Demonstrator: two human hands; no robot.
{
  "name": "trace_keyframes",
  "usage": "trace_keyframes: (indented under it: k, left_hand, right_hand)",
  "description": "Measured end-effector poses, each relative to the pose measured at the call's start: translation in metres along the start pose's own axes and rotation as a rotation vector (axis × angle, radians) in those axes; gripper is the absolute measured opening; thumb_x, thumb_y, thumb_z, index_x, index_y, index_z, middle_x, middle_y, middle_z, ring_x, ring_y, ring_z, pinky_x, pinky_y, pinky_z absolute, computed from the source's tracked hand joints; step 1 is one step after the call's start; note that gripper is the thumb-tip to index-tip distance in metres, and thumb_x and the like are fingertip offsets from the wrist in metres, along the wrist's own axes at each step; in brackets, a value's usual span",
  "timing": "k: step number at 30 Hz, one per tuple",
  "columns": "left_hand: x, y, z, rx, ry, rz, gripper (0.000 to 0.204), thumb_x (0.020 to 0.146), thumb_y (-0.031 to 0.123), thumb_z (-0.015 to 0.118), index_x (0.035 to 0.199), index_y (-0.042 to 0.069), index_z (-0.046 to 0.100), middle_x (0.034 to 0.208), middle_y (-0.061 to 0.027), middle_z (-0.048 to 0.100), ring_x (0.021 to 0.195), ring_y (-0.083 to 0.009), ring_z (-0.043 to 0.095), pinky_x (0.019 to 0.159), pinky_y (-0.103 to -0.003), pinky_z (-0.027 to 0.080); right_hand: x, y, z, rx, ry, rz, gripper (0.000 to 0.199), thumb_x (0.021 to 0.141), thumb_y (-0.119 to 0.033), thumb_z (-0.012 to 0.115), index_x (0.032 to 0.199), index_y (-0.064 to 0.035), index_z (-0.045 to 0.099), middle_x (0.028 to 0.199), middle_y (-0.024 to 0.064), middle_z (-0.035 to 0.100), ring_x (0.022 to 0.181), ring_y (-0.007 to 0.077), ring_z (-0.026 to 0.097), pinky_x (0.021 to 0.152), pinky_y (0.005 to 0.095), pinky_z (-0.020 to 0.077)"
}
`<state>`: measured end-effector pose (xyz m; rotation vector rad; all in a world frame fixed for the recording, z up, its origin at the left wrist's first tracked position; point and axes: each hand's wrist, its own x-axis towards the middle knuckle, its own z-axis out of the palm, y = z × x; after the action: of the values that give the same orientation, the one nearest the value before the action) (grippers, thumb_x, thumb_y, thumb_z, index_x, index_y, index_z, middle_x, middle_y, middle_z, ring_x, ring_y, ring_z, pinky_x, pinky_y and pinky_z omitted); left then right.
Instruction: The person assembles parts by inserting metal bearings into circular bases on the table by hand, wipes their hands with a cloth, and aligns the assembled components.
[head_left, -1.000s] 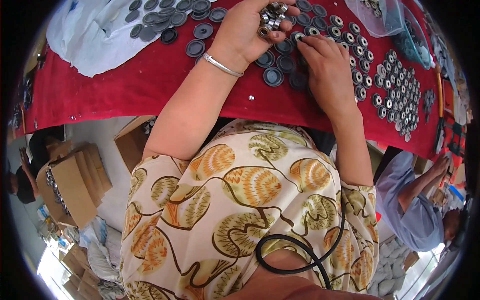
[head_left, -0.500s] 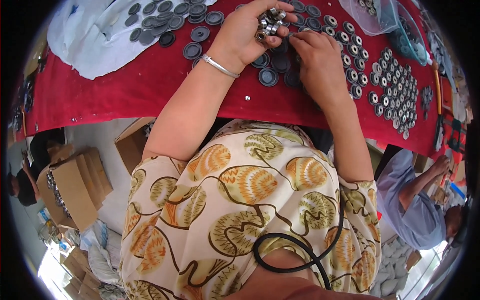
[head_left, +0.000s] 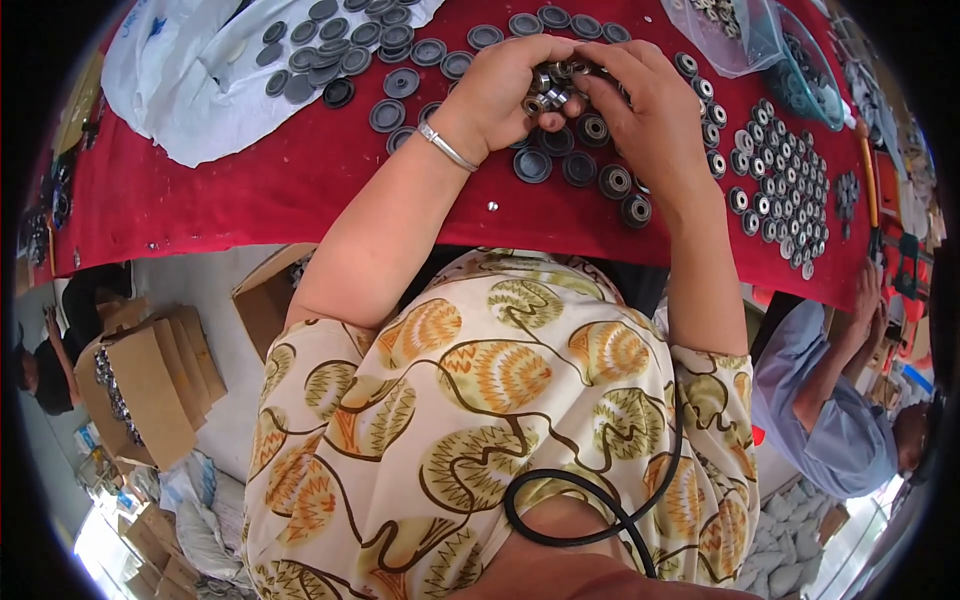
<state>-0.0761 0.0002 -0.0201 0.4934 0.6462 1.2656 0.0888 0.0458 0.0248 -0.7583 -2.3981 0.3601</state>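
Several small shiny ball bearings (head_left: pixel 543 92) lie cupped in my left hand (head_left: pixel 490 92), which is raised over the red cloth with its fingers curled round them. The fingertips of my right hand (head_left: pixel 655 120) reach into that palm, and thumb and forefinger close on a bearing there, partly hidden. Below the hands lie round dark grey plastic caps (head_left: pixel 532 165) with bare hollows. Beside them, nearer my right forearm, caps with bearings in their centres (head_left: pixel 615 181) stand on the cloth.
More grey caps (head_left: pixel 322 55) lie on a white sheet (head_left: pixel 190 110) at the far left. Many bearing-fitted caps (head_left: pixel 785 190) crowd the right side. A teal basket (head_left: pixel 835 110) and a clear plastic bag (head_left: pixel 735 55) stand behind. Another person (head_left: pixel 825 410) sits at the right.
My right hand has moved from the caps on the cloth up to the bearings in my left palm. Caps with bearings, earlier hidden under that hand, now show.
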Motion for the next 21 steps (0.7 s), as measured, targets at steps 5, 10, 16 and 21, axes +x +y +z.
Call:
trace_keyframes:
  k: [5, 10, 16, 21]
  left_hand:
    - [-0.005, 0.001, 0.003, 0.041, 0.036, 0.021, 0.034, 0.096, 0.022, 0.042, 0.116, 0.000, 0.059, 0.090, -0.0088, 0.064, 0.067, -0.0150, 0.058, 0.044, -0.021, 0.041]
    - [-0.002, 0.008, 0.003, -0.015, 0.150, 0.117, 0.034, 0.096, 0.020, 0.043, 0.117, -0.001, 0.059, 0.101, -0.0130, 0.064, 0.068, -0.0137, 0.056, 0.047, -0.020, 0.040]
    - [-0.003, 0.009, 0.000, -0.026, 0.164, 0.139, 0.034, 0.096, 0.020, 0.042, 0.116, -0.001, 0.059, 0.104, -0.0128, 0.063, 0.068, -0.0126, 0.053, 0.048, -0.020, 0.039]
    - [-0.004, 0.008, 0.003, -0.020, 0.171, 0.128, 0.034, 0.096, 0.021, 0.042, 0.116, -0.002, 0.059, 0.104, -0.0125, 0.063, 0.068, -0.0127, 0.053, 0.048, -0.020, 0.039]
  right_hand:
    - [0.005, 0.021, -0.002, 0.211, -0.117, 0.053, 0.024, 0.086, -0.010, 0.066, 0.108, -0.0032, 0.065, 0.096, 0.0062, 0.065, 0.088, 0.0161, 0.063, 0.075, 0.0283, 0.0485]
    - [0.013, 0.071, -0.011, 0.087, 0.050, 0.335, 0.021, 0.086, -0.018, 0.067, 0.104, -0.0063, 0.067, 0.092, 0.0104, 0.068, 0.079, 0.0241, 0.066, 0.071, 0.0340, 0.0510]
    - [0.013, 0.073, 0.008, -0.137, -0.030, 0.063, 0.019, 0.082, -0.015, 0.067, 0.099, -0.0065, 0.066, 0.089, 0.0122, 0.065, 0.086, 0.0328, 0.063, 0.075, 0.0412, 0.0492]
    - [0.009, 0.077, 0.009, -0.337, -0.065, -0.023, 0.015, 0.081, -0.015, 0.067, 0.094, -0.0076, 0.066, 0.088, 0.0080, 0.066, 0.085, 0.0289, 0.062, 0.077, 0.0420, 0.0467]
